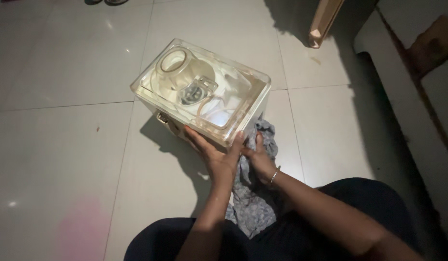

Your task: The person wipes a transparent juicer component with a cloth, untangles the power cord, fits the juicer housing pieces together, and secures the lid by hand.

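A clear plastic box (151, 89) with a see-through lid stands on the tiled floor in front of me, with white dishes and a round container inside. My left hand (215, 153) presses flat against the box's near side, fingers spread along the lower edge. My right hand (258, 159), with a thin bracelet at the wrist, grips a grey patterned cloth (250, 205) right beside the box's near right corner. The cloth hangs down over my lap.
Pale glossy floor tiles (64, 159) spread to the left. A light wooden furniture leg (323, 21) stands at the back right. A low white ledge or step (402, 121) runs along the right side in shadow. Dark footwear shows at the top edge.
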